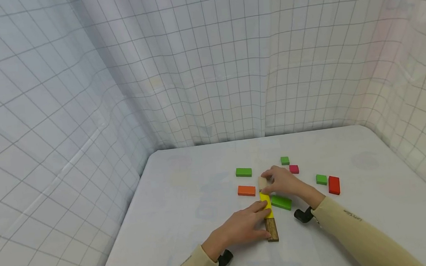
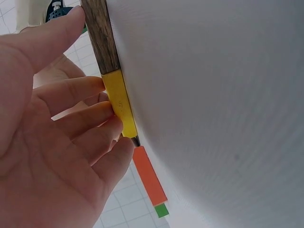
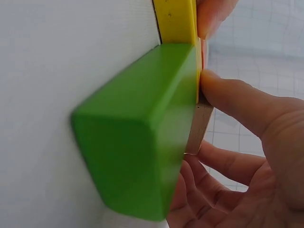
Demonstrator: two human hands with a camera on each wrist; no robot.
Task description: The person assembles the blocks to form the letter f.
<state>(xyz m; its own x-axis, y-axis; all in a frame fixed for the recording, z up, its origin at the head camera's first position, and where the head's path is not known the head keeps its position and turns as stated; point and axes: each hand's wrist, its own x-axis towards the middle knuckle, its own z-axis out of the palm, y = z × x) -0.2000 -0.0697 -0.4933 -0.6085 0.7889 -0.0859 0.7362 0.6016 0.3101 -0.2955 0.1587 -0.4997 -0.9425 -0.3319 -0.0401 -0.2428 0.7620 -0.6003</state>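
Note:
A dark brown wooden block [image 1: 271, 230], a yellow block [image 1: 266, 206] and a beige block [image 1: 263, 183] lie end to end in a row on the table. My left hand [image 1: 241, 226] rests along this row, its extended fingers touching the yellow block [image 2: 119, 102] and its thumb at the brown block [image 2: 102, 40]. At the far end, my right hand [image 1: 282, 181] holds the beige block [image 3: 198, 127], thumb by the yellow joint and fingers at the other end. A green block [image 1: 281, 202] sits against the row's right side, under the right hand.
Left of the row are an orange block [image 1: 246, 190] and a green block [image 1: 244, 172]. Behind the right hand lie a small green block [image 1: 285, 160] and a small red block [image 1: 294, 169]. Farther right are another green block [image 1: 321, 179] and a red block [image 1: 334, 185]. Checked curtains [image 1: 208, 66] surround the white table [image 1: 172, 186].

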